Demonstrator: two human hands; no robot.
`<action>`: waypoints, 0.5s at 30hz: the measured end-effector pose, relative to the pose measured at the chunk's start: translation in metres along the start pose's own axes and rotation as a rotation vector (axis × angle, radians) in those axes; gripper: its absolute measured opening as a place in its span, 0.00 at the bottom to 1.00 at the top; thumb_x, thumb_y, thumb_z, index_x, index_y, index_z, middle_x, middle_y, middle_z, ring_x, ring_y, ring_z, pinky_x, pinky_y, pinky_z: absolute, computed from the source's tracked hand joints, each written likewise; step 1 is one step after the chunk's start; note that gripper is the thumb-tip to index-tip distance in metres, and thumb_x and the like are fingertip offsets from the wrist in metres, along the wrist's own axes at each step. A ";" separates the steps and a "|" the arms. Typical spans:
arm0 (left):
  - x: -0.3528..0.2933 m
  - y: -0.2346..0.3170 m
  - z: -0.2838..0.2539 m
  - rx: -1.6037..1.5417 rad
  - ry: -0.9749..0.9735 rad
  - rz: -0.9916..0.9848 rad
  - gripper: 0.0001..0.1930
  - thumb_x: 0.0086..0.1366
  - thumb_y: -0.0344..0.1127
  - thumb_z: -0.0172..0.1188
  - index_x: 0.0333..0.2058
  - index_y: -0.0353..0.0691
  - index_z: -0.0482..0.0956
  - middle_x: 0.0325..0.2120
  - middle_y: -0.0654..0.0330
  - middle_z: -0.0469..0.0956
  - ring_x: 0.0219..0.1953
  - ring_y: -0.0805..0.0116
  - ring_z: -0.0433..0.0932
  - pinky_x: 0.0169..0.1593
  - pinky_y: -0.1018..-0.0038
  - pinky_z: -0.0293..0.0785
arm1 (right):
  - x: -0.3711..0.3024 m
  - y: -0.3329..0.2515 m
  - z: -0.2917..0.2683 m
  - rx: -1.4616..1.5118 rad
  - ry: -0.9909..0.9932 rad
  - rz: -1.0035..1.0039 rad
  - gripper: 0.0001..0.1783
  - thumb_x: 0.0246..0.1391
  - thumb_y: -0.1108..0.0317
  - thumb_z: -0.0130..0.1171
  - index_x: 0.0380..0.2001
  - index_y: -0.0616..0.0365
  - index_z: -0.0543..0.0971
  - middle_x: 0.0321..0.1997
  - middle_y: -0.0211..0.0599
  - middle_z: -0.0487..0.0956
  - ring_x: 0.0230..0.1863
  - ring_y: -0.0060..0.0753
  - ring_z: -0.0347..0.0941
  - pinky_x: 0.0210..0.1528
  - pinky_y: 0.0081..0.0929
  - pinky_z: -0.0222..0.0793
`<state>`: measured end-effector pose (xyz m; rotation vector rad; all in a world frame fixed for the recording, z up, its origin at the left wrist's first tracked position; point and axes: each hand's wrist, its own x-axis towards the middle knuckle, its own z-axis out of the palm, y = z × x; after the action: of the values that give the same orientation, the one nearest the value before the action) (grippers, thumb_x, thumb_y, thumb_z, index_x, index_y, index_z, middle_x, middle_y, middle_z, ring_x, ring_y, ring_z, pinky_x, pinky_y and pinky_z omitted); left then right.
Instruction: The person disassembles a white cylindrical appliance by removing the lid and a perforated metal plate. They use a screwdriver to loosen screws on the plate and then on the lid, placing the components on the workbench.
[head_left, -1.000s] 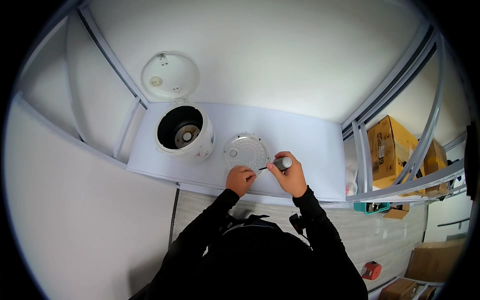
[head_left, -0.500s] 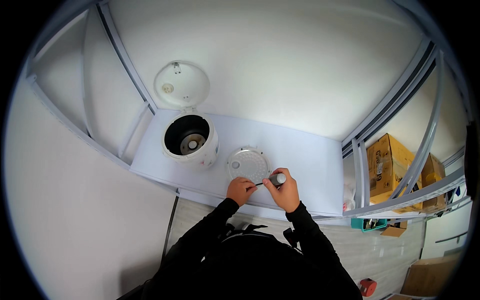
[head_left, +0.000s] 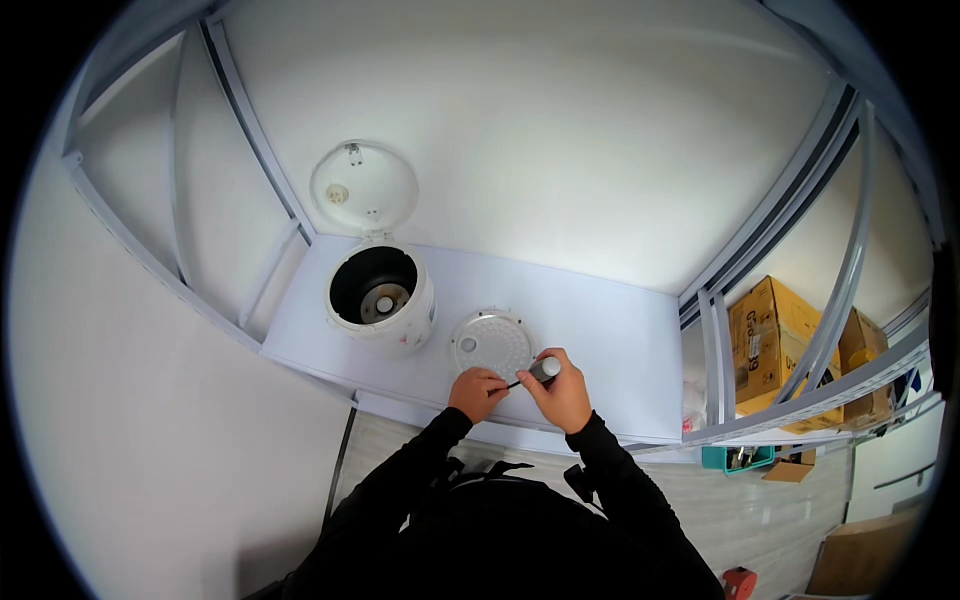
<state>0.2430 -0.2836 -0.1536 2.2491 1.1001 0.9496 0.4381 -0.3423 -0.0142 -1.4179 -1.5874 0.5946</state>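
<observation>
My right hand point(head_left: 565, 400) is closed around the grey handle of a screwdriver point(head_left: 546, 370), whose dark shaft points left. At the shaft's end, the fingers of my left hand point(head_left: 477, 395) are pinched together. Whatever lies between those fingertips is too small to make out. Just beyond both hands, a round, dimpled metal inner lid plate point(head_left: 505, 343) lies on the white table; my hands cover its near edge. To its left stands a white rice cooker point(head_left: 408, 335) with a dark interior and a heating plate point(head_left: 384, 302) inside. Its round white lid point(head_left: 372, 188) is swung up at the back.
The white table point(head_left: 610, 330) runs along a white wall, with grey frame posts point(head_left: 775, 195) on either side. Past its right end are cardboard boxes point(head_left: 765, 335) and a teal bin point(head_left: 738, 458). A red object point(head_left: 738, 583) is on the floor.
The view has shifted slightly, so the cooker and plate appear a little lower. Both hands and the screwdriver have moved slightly left, with the screwdriver's handle a bit lower. The grips look the same.
</observation>
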 end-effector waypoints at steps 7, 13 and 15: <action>0.000 -0.002 0.004 0.037 0.004 -0.009 0.08 0.57 0.41 0.74 0.31 0.45 0.90 0.34 0.62 0.87 0.41 0.58 0.83 0.47 0.60 0.79 | 0.004 -0.002 0.002 -0.014 0.002 -0.025 0.25 0.57 0.59 0.74 0.47 0.61 0.72 0.25 0.46 0.82 0.26 0.41 0.83 0.30 0.34 0.78; 0.000 -0.004 0.006 0.053 0.017 0.003 0.08 0.57 0.42 0.73 0.31 0.46 0.90 0.34 0.63 0.86 0.41 0.58 0.83 0.47 0.60 0.79 | 0.006 0.000 0.003 -0.073 -0.054 -0.063 0.27 0.58 0.62 0.73 0.51 0.61 0.68 0.29 0.44 0.84 0.27 0.40 0.84 0.30 0.31 0.77; -0.001 -0.004 0.005 0.045 0.021 0.003 0.09 0.56 0.43 0.73 0.31 0.47 0.90 0.33 0.63 0.86 0.41 0.58 0.83 0.47 0.60 0.79 | 0.006 0.001 0.003 -0.058 -0.136 -0.058 0.27 0.60 0.64 0.71 0.53 0.61 0.67 0.33 0.45 0.85 0.30 0.41 0.85 0.33 0.32 0.78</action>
<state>0.2449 -0.2825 -0.1596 2.2816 1.1387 0.9609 0.4370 -0.3360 -0.0147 -1.3941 -1.7599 0.6266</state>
